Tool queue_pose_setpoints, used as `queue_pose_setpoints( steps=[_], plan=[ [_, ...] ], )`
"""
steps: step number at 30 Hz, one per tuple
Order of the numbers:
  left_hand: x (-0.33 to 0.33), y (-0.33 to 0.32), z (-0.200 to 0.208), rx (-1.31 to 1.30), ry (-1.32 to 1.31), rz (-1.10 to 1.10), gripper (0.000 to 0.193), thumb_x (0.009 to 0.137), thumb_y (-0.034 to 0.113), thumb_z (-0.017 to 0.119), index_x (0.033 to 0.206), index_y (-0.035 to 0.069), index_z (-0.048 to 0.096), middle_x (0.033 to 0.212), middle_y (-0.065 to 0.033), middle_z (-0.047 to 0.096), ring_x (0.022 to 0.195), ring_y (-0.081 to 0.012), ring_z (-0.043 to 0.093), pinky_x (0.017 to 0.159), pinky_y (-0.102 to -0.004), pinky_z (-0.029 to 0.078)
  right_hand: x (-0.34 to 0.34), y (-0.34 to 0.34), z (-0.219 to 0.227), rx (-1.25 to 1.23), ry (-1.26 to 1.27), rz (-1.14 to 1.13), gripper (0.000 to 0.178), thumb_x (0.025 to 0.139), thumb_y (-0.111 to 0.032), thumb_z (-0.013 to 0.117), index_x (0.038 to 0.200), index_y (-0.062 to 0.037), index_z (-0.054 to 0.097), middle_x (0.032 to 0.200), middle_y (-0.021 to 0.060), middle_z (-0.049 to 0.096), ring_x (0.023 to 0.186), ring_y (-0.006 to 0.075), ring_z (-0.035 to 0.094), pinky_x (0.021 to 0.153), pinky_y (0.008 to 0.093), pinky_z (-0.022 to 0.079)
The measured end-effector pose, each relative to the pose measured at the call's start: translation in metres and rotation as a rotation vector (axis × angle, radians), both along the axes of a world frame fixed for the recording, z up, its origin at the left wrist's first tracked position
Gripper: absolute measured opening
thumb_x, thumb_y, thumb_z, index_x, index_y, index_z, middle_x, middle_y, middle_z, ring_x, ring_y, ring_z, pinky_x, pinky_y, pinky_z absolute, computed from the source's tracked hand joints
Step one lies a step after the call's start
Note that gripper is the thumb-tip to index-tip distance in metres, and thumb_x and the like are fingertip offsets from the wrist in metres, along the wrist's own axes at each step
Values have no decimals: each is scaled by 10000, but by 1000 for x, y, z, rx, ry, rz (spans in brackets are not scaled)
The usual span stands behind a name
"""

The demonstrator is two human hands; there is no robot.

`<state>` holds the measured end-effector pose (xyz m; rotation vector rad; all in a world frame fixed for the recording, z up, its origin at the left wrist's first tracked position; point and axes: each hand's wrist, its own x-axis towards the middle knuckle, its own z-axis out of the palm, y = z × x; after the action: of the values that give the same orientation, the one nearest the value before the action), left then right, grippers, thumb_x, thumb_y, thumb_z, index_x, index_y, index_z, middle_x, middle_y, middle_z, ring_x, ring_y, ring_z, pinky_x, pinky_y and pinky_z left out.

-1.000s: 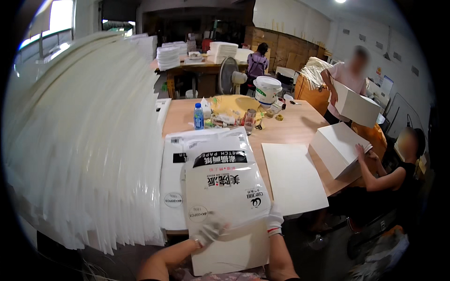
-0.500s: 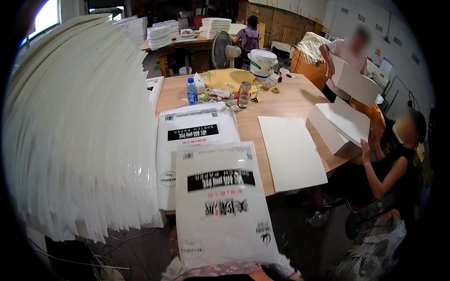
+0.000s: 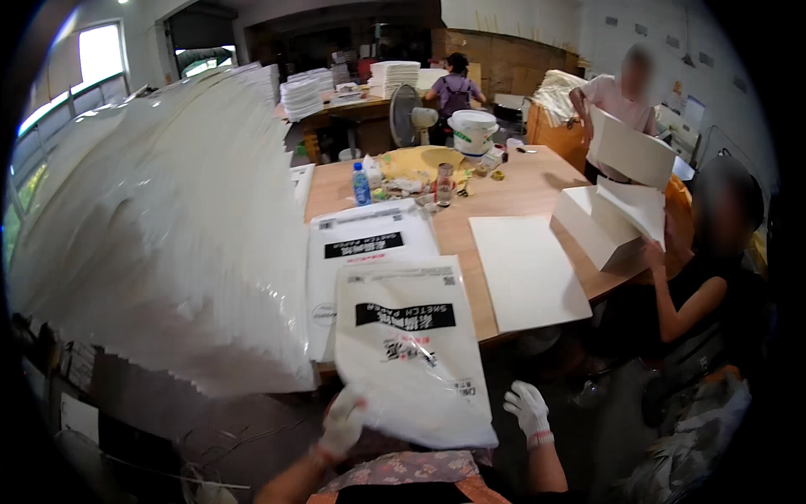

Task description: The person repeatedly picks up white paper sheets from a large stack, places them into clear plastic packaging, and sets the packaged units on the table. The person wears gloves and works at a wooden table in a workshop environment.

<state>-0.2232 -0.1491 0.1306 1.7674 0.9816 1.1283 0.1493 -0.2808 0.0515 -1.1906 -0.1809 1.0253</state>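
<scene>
A flat clear plastic packet of sketch paper (image 3: 411, 336), white with a black printed band, lies at the table's near edge. Its lower end sticks out over the edge toward me, and its plastic is wrinkled there. My left hand (image 3: 344, 422), in a white glove, is at the packet's lower left side with its fingers loosely bent; whether it touches the plastic is hard to see. Off the packet's right side, my gloved right hand (image 3: 529, 409) is open and empty, fingers slightly curved. Under the packet's upper left part lie more such packets (image 3: 369, 220).
A tall heap of clear plastic sleeves (image 3: 168, 235) rises at the left. White sheets (image 3: 529, 273) lie on the table (image 3: 470, 202). A bottle (image 3: 361, 185), glass (image 3: 444, 185) and bucket (image 3: 473, 134) stand farther back. Two people handle large white sheets at the right; another sits behind.
Both my gloved hands have come into fuller view beside the packet, the right one apart from it. The packet's lower end has drawn up and wrinkled. My view has tilted upward.
</scene>
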Motion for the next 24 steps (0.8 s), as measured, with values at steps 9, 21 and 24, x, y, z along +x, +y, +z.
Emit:
queue_pose_setpoints(
  steps=[9, 21, 24],
  plan=[
    [29, -6, 281, 667, 69, -552, 38, 740, -2, 566, 729, 28, 546, 803, -55, 547, 696, -157, 564, 598, -265, 445, -108, 101, 61, 524, 5, 505, 315, 909, -115, 479, 1159, 67, 543, 1120, 138, 606, 982, 214, 620, 828, 341, 531],
    [-198, 44, 550, 1085, -708, 175, 122, 875, 15, 457, 944, -7, 556, 941, -119, 597, 946, -231, 588, 887, -353, 506, -195, 315, 485, 1423, -984, 668, 372, 882, -183, 580, 1209, -8, 557, 1085, 101, 622, 942, 165, 613, 804, 257, 510],
    [-320, 83, 556, 1066, -667, 92, 80, 873, 16, 476, 893, 14, 553, 886, -80, 584, 895, -202, 579, 864, -342, 507, -246, 350, 531, 1690, -1787, 46, 413, 824, -325, 669, 1165, -101, 605, 848, 84, 656, 776, 187, 650, 676, 272, 541]
  ],
)
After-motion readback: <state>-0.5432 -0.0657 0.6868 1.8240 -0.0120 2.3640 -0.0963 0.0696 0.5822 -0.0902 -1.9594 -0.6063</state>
